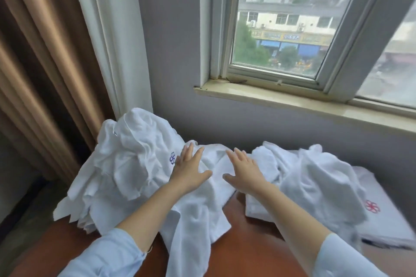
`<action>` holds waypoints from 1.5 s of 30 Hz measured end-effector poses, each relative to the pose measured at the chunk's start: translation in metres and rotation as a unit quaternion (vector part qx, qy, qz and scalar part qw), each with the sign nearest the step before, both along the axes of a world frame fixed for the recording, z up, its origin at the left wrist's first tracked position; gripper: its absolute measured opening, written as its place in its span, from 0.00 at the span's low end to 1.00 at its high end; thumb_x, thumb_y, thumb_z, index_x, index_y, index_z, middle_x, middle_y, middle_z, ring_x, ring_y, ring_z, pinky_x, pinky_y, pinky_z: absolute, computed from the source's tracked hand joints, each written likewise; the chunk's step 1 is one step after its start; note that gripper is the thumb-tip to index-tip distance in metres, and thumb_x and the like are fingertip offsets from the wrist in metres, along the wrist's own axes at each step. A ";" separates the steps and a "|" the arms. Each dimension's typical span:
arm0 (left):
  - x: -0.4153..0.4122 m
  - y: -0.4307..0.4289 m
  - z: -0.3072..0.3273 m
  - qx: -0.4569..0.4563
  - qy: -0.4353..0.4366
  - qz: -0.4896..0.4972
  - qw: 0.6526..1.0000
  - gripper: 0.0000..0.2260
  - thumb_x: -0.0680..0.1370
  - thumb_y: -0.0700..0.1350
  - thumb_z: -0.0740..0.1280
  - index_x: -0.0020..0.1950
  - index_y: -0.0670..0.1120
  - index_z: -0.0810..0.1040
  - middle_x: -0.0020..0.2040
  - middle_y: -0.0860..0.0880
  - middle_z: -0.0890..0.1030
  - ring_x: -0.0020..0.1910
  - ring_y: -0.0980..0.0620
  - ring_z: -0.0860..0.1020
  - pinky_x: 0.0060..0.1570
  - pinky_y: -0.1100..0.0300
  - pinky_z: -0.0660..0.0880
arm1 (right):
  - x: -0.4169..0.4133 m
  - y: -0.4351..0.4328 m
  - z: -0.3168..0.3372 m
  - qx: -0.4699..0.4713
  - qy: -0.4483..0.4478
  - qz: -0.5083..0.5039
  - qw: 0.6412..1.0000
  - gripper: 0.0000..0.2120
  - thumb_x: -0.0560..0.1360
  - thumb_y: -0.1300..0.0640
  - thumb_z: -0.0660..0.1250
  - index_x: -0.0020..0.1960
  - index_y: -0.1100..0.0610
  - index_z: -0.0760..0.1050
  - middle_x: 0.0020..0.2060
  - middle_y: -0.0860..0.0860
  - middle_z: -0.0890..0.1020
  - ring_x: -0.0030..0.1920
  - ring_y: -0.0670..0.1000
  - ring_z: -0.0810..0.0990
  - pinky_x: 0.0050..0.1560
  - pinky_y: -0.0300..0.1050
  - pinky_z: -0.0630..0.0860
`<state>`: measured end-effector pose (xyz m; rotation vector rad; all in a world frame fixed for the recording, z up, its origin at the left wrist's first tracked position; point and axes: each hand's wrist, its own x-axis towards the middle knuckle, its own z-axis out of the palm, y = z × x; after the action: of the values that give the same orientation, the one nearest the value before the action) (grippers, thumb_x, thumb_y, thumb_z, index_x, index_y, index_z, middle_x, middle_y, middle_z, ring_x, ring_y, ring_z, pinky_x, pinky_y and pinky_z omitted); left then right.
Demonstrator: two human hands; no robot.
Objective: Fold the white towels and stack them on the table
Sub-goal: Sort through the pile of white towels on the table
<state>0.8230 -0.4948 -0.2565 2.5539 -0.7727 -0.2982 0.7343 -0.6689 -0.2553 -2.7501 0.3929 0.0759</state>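
My left hand [189,170] and right hand [244,170], fingers spread wide, rest flat on the white towel [216,164] on the table [247,252].

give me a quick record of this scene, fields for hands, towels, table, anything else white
left hand: open, fingers spread, at the middle towel
right hand: open, fingers spread, same towel
middle towel: unfolded, rumpled, on the table
left pile: crumpled, blue logo showing
right pile: crumpled
flat linen: far right, red logo
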 end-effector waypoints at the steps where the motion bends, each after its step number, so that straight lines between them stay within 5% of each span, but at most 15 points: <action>1: -0.008 -0.016 0.000 -0.001 0.003 -0.010 1.000 0.36 0.78 0.58 0.65 0.80 0.55 0.50 0.81 0.51 0.40 0.79 0.51 0.37 0.76 0.51 0.44 | -0.013 -0.014 0.001 0.006 0.001 -0.013 1.000 0.36 0.78 0.46 0.63 0.80 0.48 0.49 0.80 0.52 0.50 0.79 0.56 0.48 0.76 0.59 0.50; 9: -0.066 -0.128 -0.008 0.002 0.035 -0.077 0.996 0.37 0.77 0.58 0.65 0.81 0.54 0.50 0.81 0.49 0.42 0.79 0.49 0.39 0.77 0.50 0.45 | -0.098 -0.114 0.000 0.003 -0.015 -0.102 0.995 0.35 0.77 0.47 0.63 0.79 0.50 0.54 0.74 0.51 0.62 0.73 0.54 0.60 0.70 0.54 0.60; 21: -0.095 -0.238 -0.042 0.028 0.092 -0.086 0.992 0.39 0.76 0.65 0.64 0.81 0.54 0.50 0.81 0.52 0.42 0.79 0.49 0.39 0.77 0.46 0.46 | -0.145 -0.229 -0.030 0.033 -0.013 -0.212 0.977 0.40 0.75 0.38 0.65 0.79 0.50 0.51 0.78 0.48 0.57 0.79 0.52 0.49 0.76 0.56 0.52; 28: -0.085 -0.270 -0.066 0.052 0.148 -0.018 0.987 0.52 0.66 0.74 0.66 0.81 0.54 0.46 0.81 0.51 0.40 0.79 0.46 0.38 0.77 0.42 0.46 | -0.135 -0.265 -0.060 0.074 0.048 -0.304 0.948 0.57 0.63 0.24 0.63 0.80 0.45 0.38 0.79 0.51 0.41 0.79 0.59 0.40 0.75 0.62 0.48; 33: -0.077 -0.286 -0.081 0.098 0.136 0.009 0.986 0.58 0.60 0.77 0.66 0.80 0.54 0.42 0.81 0.48 0.44 0.80 0.44 0.45 0.75 0.45 0.56 | -0.127 -0.282 -0.081 0.161 0.076 -0.333 0.926 0.65 0.55 0.22 0.66 0.76 0.42 0.28 0.78 0.52 0.36 0.77 0.58 0.57 0.70 0.60 0.62; 35: -0.074 -0.292 -0.084 0.099 0.110 0.013 0.989 0.55 0.61 0.74 0.67 0.80 0.55 0.46 0.79 0.47 0.56 0.77 0.43 0.55 0.70 0.47 0.64 | -0.123 -0.287 -0.085 0.171 0.079 -0.333 0.924 0.67 0.53 0.23 0.66 0.76 0.41 0.28 0.79 0.53 0.49 0.73 0.56 0.66 0.66 0.57 0.67; 38: -0.073 -0.298 -0.089 0.084 0.074 0.005 0.994 0.44 0.63 0.69 0.68 0.75 0.54 0.60 0.65 0.50 0.70 0.65 0.47 0.68 0.55 0.54 0.71 | -0.118 -0.294 -0.089 0.176 0.050 -0.327 0.927 0.66 0.52 0.27 0.68 0.76 0.40 0.31 0.65 0.47 0.73 0.62 0.53 0.75 0.58 0.53 0.72; 41: -0.072 -0.303 -0.092 0.062 0.057 -0.012 0.996 0.26 0.68 0.63 0.69 0.61 0.52 0.71 0.54 0.54 0.76 0.53 0.52 0.76 0.46 0.56 0.74 | -0.116 -0.300 -0.088 0.209 0.020 -0.313 0.926 0.60 0.54 0.34 0.71 0.77 0.37 0.40 0.55 0.41 0.78 0.54 0.49 0.78 0.53 0.50 0.77; 45: -0.077 -0.306 -0.085 -0.033 0.058 -0.021 0.998 0.06 0.71 0.55 0.66 0.42 0.54 0.73 0.38 0.54 0.80 0.39 0.55 0.78 0.33 0.59 0.72 | -0.115 -0.298 -0.078 0.238 -0.020 -0.273 0.932 0.36 0.60 0.46 0.67 0.67 0.34 0.60 0.42 0.39 0.80 0.42 0.45 0.80 0.44 0.50 0.80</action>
<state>0.7459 -0.8011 -0.3414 2.4367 -0.7804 -0.4237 0.6190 -0.9665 -0.3330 -2.0830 0.9700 -0.0254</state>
